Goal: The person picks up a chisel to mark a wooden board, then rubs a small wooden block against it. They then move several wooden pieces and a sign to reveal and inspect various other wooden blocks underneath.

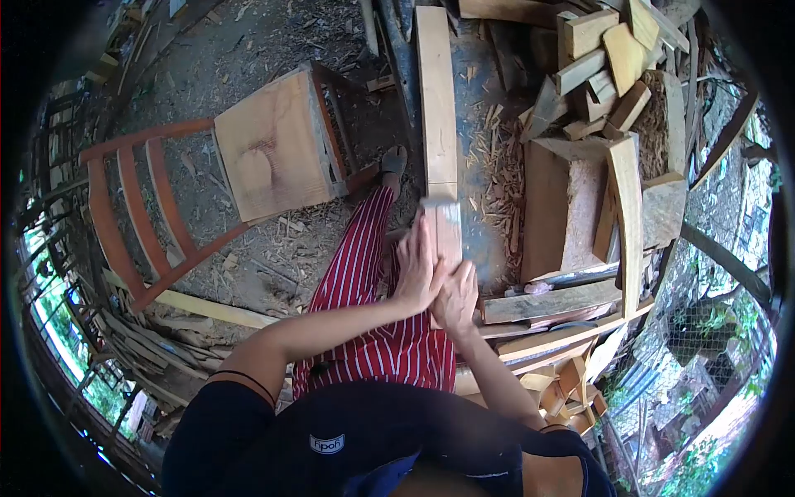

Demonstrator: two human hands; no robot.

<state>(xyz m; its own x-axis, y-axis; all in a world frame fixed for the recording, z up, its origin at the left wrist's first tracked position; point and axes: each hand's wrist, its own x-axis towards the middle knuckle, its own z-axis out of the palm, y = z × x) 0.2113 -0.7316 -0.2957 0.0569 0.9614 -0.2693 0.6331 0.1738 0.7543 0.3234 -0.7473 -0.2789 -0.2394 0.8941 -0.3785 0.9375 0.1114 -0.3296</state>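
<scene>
A long, pale wooden plank (436, 108) runs away from me, with a pencil-like line across it near my hands. Over its near end is a short wooden block (447, 234), slightly blurred, with a whitish far edge; whether it carries a blade or sandpaper underneath is hidden. My left hand (420, 272) lies against the block's left side, fingers pointing forward along it. Closed around the block's near end is my right hand (455, 298), touching the left one. The plank's near end is hidden behind hands and block.
To the left a wooden chair (269, 149) lies on its back on the chip-strewn ground. Offcuts (592, 74) are heaped at the upper right above a large timber box (567, 211). Wood shavings (493, 157) litter the bluish surface right of the plank. My sandaled foot (394, 160) stands beside it.
</scene>
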